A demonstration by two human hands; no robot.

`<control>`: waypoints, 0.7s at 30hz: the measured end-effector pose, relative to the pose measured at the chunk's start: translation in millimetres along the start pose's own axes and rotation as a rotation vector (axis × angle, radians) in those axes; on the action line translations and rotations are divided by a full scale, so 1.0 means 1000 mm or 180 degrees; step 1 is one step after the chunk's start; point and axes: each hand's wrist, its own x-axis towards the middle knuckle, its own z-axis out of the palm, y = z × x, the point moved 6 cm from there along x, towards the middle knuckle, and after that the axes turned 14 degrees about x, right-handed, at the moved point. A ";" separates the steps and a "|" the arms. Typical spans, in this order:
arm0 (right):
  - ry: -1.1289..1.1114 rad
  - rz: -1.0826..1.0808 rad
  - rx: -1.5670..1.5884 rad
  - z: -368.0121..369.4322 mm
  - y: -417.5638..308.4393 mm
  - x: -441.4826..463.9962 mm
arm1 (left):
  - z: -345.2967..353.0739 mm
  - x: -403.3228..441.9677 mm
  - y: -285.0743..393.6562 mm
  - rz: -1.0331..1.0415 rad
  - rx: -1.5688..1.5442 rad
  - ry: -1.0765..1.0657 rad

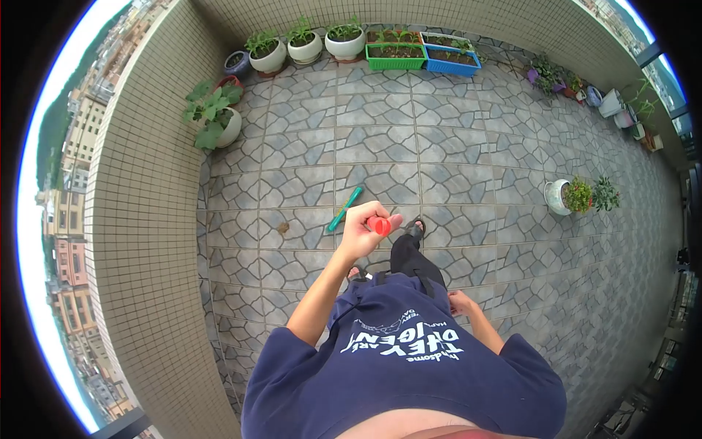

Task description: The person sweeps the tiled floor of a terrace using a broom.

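Note:
My left hand (360,228) is closed around a red cylinder (379,225), held out in front of my body with its round end facing up toward the camera. Just beyond the knuckles is a slim green stick (345,209), slanted over the paving; whether it touches the hand or lies on the floor is unclear. Low beside the hem of my dark blue shirt (409,351), my right hand (460,302) has loosely bent fingers, apart, with nothing visible in them.
Potted plants (304,48) and green (395,63) and blue planters (451,67) line the far wall. A leafy pot (229,128) stands at the left wall, a white pot (558,197) on the right. My sandalled foot (417,228) rests on stone-patterned paving (307,146).

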 end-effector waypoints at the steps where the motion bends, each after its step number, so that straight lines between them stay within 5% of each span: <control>1: -0.0238 0.0134 0.0151 -0.001 -0.020 -0.011 | 0.005 0.020 -0.016 -0.0259 0.0220 -0.0158; 5: -0.1554 0.0096 0.1449 -0.058 -0.064 -0.013 | 0.028 0.062 -0.111 -0.0912 0.0865 -0.0167; 8: -0.0490 -0.0682 0.0742 -0.064 -0.112 -0.037 | 0.041 0.085 -0.146 -0.1246 0.0810 -0.0088; 16: -0.0114 -0.1461 0.2440 -0.082 -0.181 -0.014 | 0.063 0.149 -0.200 -0.1480 0.0798 -0.0019; 21: 0.0343 -0.2000 0.1993 -0.107 -0.249 0.020 | 0.101 0.227 -0.224 -0.1553 0.1039 -0.0494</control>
